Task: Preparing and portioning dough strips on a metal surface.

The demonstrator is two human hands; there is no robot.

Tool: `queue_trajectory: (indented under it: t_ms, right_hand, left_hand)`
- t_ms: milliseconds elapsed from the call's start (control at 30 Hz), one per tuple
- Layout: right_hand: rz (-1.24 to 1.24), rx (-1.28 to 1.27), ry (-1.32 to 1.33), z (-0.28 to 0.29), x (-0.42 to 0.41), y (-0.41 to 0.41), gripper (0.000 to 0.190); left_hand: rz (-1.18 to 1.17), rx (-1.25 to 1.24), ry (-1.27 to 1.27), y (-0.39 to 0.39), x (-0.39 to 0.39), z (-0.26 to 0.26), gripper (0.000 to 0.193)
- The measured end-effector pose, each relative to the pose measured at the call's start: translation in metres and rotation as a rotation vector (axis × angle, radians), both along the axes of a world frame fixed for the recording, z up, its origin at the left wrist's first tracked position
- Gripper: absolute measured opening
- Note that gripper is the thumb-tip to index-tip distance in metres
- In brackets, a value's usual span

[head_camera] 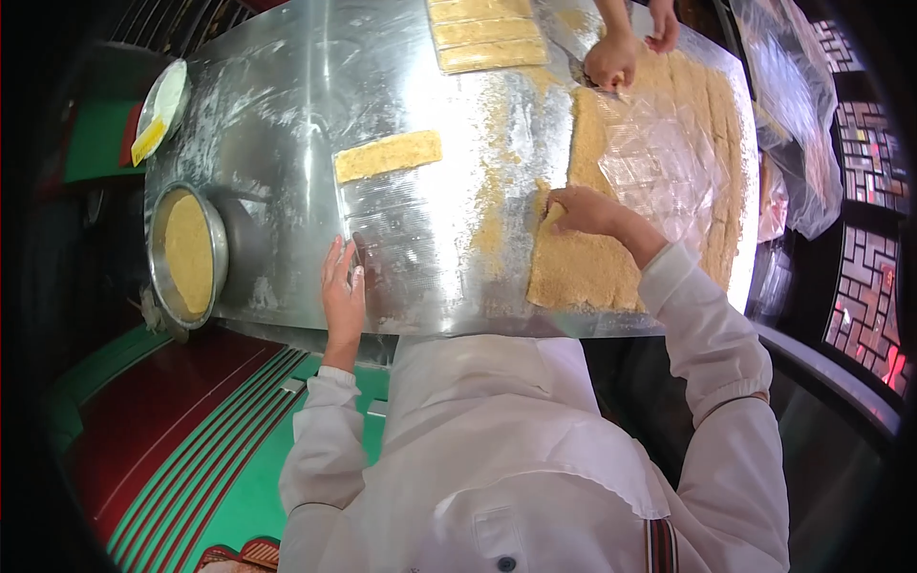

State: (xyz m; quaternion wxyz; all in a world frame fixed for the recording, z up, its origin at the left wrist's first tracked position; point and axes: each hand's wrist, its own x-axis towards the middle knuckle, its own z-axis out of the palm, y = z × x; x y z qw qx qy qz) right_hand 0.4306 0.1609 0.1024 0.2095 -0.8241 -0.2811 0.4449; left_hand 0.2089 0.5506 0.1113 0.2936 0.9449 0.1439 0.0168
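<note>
My left hand (344, 283) touches the left edge of a clear plastic tray (401, 215) with compartments, its fingers apart. One crumb-coated, yellow-brown strip (389, 155) lies across the tray's far end. On the right, my right hand (573, 209) grips the end of a similar strip (551, 217) at the left edge of a crumb-covered slab (587, 268). Further clear plastic trays (645, 161) lie on top of the slab, beyond my right forearm. At the far side stands another tray (491, 36) filled with yellow-brown strips.
A co-worker's hands (616, 61) are at the slab's far end. Loose crumbs (491, 208) streak the metal table (272, 143). On its left edge stand a metal bowl of yellow powder (190, 251) and a bowl of white powder (168, 97) with a yellow scraper (148, 141). Plastic bags (788, 114) lie beyond the right edge.
</note>
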Motion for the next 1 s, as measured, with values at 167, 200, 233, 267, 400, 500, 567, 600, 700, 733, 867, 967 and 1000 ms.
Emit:
queue_trajectory:
  t_ms: [167, 200, 233, 267, 400, 500, 567, 600, 700, 733, 867, 967, 1000]
  right_hand:
    - [0.024, -0.052, -0.074, 0.054, -0.008, 0.019, 0.032]
    - [0.035, -0.056, -0.084, 0.072, -0.009, 0.022, 0.032]
    - [-0.042, -0.039, 0.01, 0.093, -0.01, 0.027, 0.031]
    - [-0.124, -0.022, 0.102, 0.114, -0.012, 0.032, 0.03]
    - [-0.2, -0.024, 0.008, 0.171, -0.019, 0.057, 0.027]
    - [-0.094, 0.106, -0.295, 0.18, -0.02, 0.074, 0.022]
    - [-0.137, 0.135, -0.408, 0.186, -0.017, 0.101, 0.019]
    - [-0.19, 0.113, -0.372, 0.186, -0.013, 0.111, 0.017]
    - [-0.38, 0.203, -0.224, 0.18, -0.009, 0.146, 0.016]
    - [-0.524, 0.305, -0.098, 0.17, -0.008, 0.156, 0.015]
    - [-0.859, 0.518, 0.217, 0.118, -0.013, 0.196, 0.017]
    - [-1.041, 0.571, 0.343, 0.056, -0.026, 0.215, 0.018]
    - [-1.05, 0.566, 0.351, 0.039, -0.028, 0.217, 0.018]
  left_hand:
    - [0.138, -0.192, -0.024, 0.007, -0.003, -0.003, 0.045]
    - [0.149, -0.197, -0.034, 0.009, -0.002, -0.005, 0.045]
    - [0.163, -0.226, -0.049, 0.014, -0.002, -0.005, 0.044]
    - [0.171, -0.254, -0.064, 0.019, 0.001, -0.006, 0.044]
    - [0.197, -0.282, -0.153, 0.037, 0.004, -0.027, 0.04]
    - [0.274, -0.436, -0.093, 0.039, 0.021, -0.031, 0.04]
    - [0.268, -0.389, -0.116, 0.044, 0.03, -0.037, 0.042]
    - [0.272, -0.435, -0.041, 0.043, 0.038, -0.034, 0.043]
    - [0.266, -0.504, 0.03, 0.048, 0.047, -0.043, 0.052]
    - [0.223, -0.449, 0.089, 0.048, 0.052, -0.039, 0.054]
    - [0.116, -0.357, 0.162, 0.055, 0.058, -0.036, 0.061]
    - [0.063, -0.343, 0.126, 0.055, 0.06, -0.041, 0.062]
    - [0.065, -0.345, 0.104, 0.055, 0.06, -0.04, 0.063]
